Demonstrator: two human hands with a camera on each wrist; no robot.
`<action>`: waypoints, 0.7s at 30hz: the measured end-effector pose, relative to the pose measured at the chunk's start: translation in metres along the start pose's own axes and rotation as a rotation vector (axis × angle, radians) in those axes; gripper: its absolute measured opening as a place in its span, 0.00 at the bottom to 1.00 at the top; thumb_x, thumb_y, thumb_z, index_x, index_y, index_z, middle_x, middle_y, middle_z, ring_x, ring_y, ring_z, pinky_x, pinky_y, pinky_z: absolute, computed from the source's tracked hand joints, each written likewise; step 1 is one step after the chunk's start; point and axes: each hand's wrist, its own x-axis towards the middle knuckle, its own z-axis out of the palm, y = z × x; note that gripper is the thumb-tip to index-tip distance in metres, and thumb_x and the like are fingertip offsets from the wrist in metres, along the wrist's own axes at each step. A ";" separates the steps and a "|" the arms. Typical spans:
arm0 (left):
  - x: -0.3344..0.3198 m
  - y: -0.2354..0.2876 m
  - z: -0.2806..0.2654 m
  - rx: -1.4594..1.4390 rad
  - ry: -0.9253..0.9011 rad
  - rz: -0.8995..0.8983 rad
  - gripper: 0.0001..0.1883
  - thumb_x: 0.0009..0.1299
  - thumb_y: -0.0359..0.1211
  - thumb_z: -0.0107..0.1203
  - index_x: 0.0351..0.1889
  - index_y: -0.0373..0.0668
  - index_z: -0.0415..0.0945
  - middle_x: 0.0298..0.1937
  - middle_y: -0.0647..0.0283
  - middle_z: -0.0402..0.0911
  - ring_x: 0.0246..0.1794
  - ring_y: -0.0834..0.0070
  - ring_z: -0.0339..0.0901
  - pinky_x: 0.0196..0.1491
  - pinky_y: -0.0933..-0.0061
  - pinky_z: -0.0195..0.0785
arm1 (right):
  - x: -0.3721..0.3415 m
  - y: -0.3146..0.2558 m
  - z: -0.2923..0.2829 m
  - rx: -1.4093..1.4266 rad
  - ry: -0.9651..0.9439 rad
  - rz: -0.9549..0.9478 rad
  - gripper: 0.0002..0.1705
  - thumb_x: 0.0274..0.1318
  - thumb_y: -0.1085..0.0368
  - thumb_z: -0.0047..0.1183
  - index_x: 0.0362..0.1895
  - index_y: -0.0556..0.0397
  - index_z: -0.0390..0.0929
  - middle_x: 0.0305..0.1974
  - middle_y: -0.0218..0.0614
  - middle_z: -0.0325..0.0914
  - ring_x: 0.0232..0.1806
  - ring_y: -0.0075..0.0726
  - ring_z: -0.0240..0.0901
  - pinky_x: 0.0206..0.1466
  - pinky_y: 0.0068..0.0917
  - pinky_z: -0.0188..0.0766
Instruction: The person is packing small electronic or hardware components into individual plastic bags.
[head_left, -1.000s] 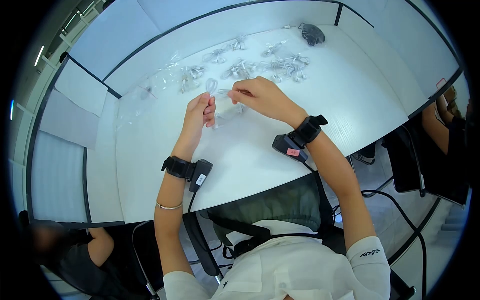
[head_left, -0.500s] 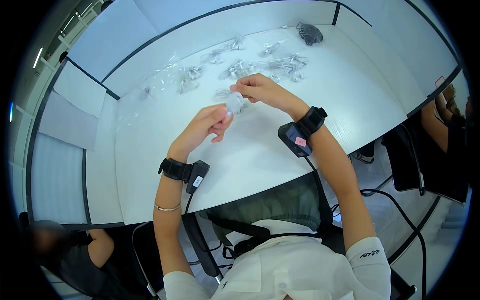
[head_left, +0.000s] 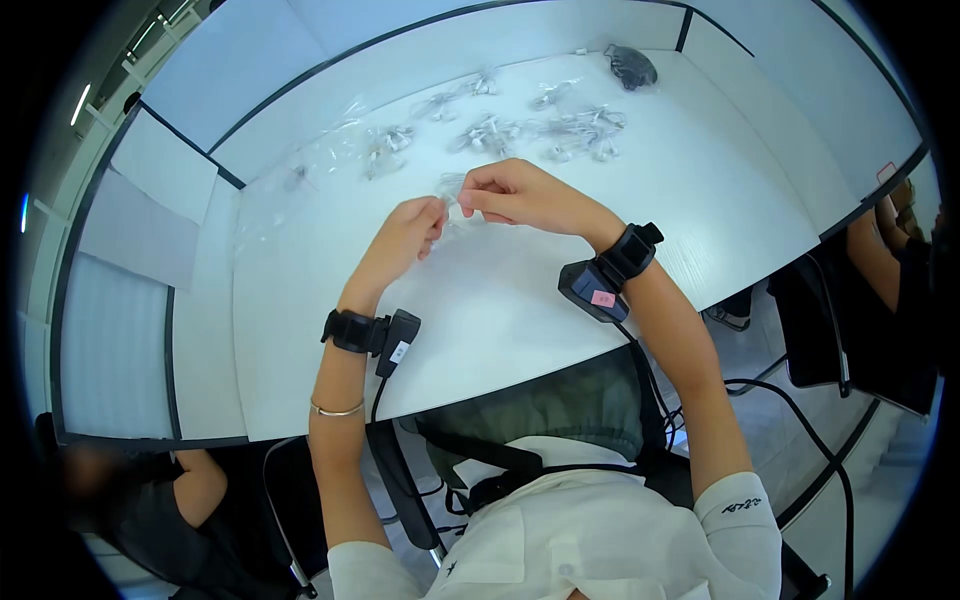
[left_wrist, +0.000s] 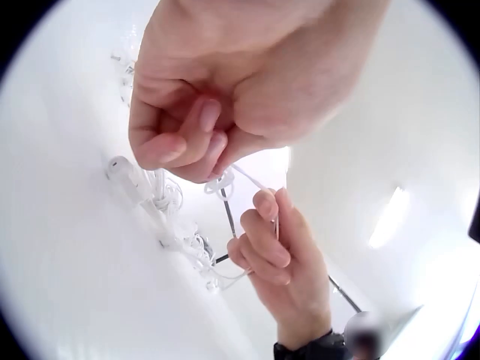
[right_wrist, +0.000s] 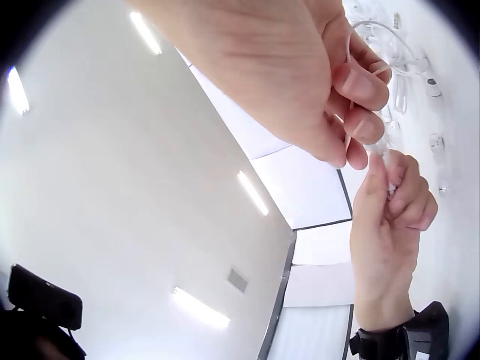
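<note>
Both hands meet over the table and hold a white earphone cord [left_wrist: 250, 178]. Thumb and fingers of my left hand [head_left: 405, 238] pinch a small looped part of it, mostly hidden by the fingertips. With its fingers curled, my right hand [head_left: 530, 200] grips the same cord a short way off; a loop of it [right_wrist: 380, 28] arches over these fingers in the right wrist view. A short stretch of cord runs between the two hands in the left wrist view. On the table beyond lies a white earbud [left_wrist: 118, 166] beside coiled cord.
Several bundles of white earphones [head_left: 487, 133] lie across the back of the table [head_left: 690, 190]. Clear plastic bags [head_left: 335, 150] lie at the back left, a dark pouch [head_left: 632, 68] at the back right. Low partitions [head_left: 800, 160] edge the table. Other people sit at both sides.
My left hand first swung right and toward me with the looped cord, then drew back a little left and away. The right hand stayed close by, its fingers now nearer the left fingertips.
</note>
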 end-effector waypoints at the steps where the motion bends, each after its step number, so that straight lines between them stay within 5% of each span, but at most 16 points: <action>1: -0.001 0.002 0.001 -0.073 0.035 0.063 0.18 0.72 0.45 0.39 0.25 0.44 0.64 0.19 0.75 0.56 0.18 0.86 0.53 0.25 0.83 0.52 | 0.000 0.002 0.001 0.026 -0.014 0.003 0.14 0.59 0.57 0.45 0.28 0.53 0.73 0.16 0.23 0.60 0.18 0.16 0.50 0.21 0.18 0.48; 10: -0.004 0.014 0.013 -0.574 0.024 0.221 0.15 0.73 0.41 0.39 0.25 0.45 0.60 0.20 0.76 0.51 0.17 0.87 0.45 0.24 0.83 0.44 | 0.006 0.011 0.006 0.078 -0.036 0.032 0.10 0.62 0.59 0.39 0.30 0.48 0.68 0.16 0.22 0.58 0.17 0.16 0.49 0.21 0.17 0.47; 18: -0.011 0.016 0.008 -0.397 -0.207 0.291 0.19 0.71 0.46 0.41 0.22 0.45 0.57 0.18 0.75 0.50 0.18 0.85 0.46 0.23 0.81 0.45 | 0.004 0.011 -0.010 0.231 -0.141 0.073 0.14 0.61 0.55 0.44 0.27 0.47 0.69 0.18 0.18 0.54 0.20 0.14 0.46 0.23 0.15 0.45; 21: -0.018 0.019 0.006 -0.173 -0.303 0.175 0.20 0.70 0.47 0.43 0.22 0.45 0.60 0.19 0.75 0.54 0.18 0.85 0.49 0.23 0.82 0.47 | 0.006 0.020 -0.012 0.218 -0.180 0.025 0.15 0.59 0.52 0.47 0.26 0.48 0.70 0.18 0.17 0.55 0.20 0.14 0.46 0.23 0.15 0.46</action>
